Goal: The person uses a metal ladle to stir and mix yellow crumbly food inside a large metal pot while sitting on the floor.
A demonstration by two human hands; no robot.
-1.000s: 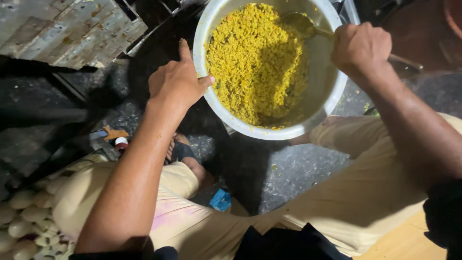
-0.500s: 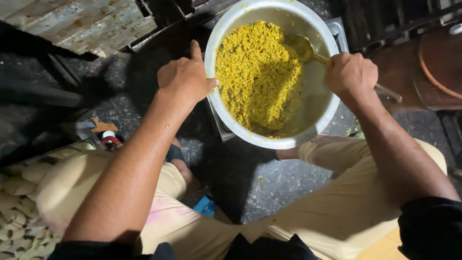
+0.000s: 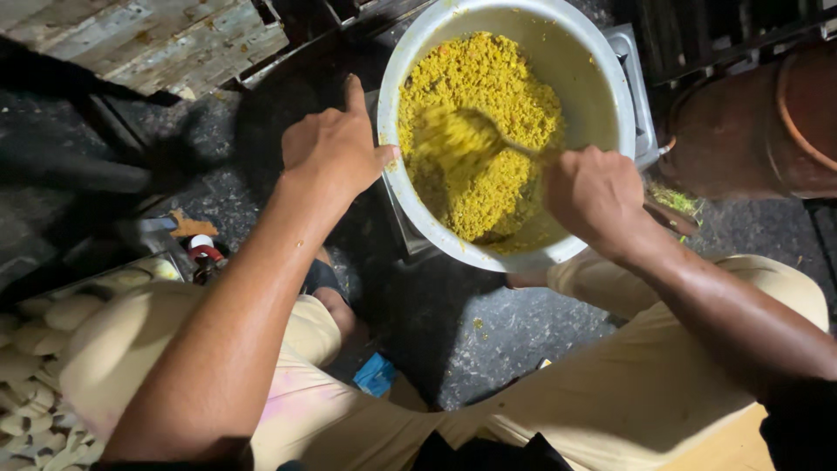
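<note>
Below my knees, on the dark floor [image 3: 514, 331], stands a large pale metal pot [image 3: 602, 96] filled with yellow, crumbly rice-like food [image 3: 471, 96]. My left hand [image 3: 336, 148] rests against the pot's near-left rim, fingers loosely curled and the thumb touching the rim edge; it grips nothing, only steadies the vessel, as it did half a second ago. My right hand [image 3: 597, 196] is closed in a fist around the handle of a long spoon [image 3: 484, 135], whose bowl now sits in the middle of the heap and shows as a motion blur. Half a second ago that spoon lay at the upper right edge of the food, against the pot wall; it has since swept inward and toward me, dragging grains with it. I judge this to be a stirring stroke in progress, with the mixture being turned from the wall to the centre. The bared patch of pot floor on the right remains uncovered. A reddish clay vessel [image 3: 767, 122] stands at the far right, apart from the pot.
</note>
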